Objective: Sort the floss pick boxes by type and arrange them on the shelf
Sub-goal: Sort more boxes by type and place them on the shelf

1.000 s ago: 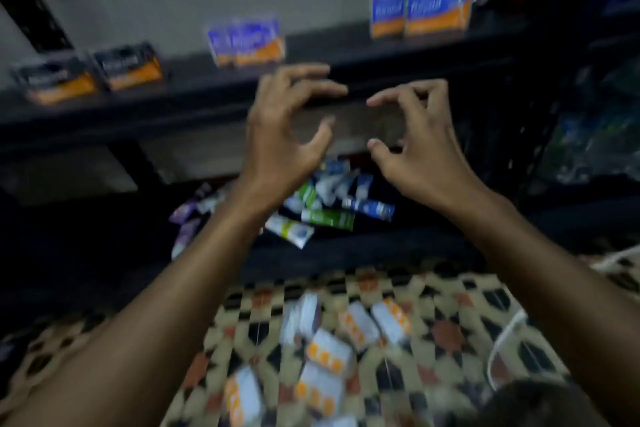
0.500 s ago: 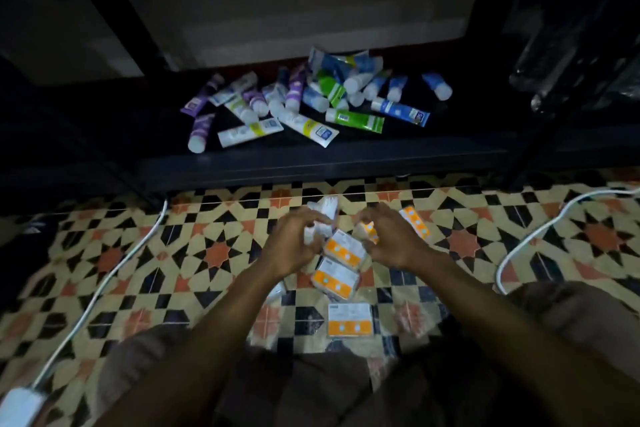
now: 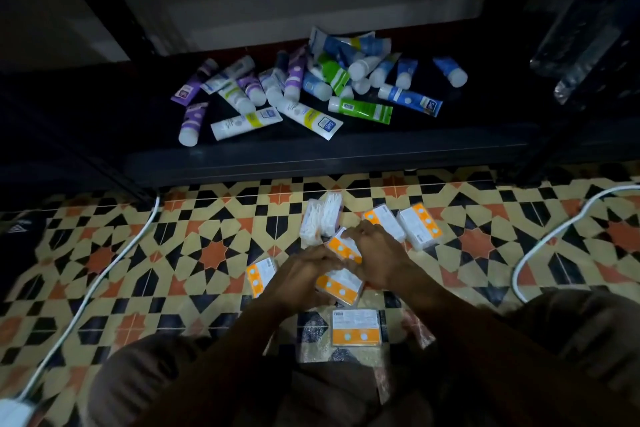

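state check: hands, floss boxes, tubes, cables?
left hand: on the floor pile, fingers curled at a box; grip unclear
right hand: fingers spread over a box
floss pick boxes: scattered flat on the floor, none shelved
tubes: loose heap on the bottom shelf
white cables: lying on the floor

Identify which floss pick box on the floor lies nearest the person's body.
The orange-and-white box lying flat below both hands, label up with its orange band toward the person; the other boxes lie farther out toward the shelf.
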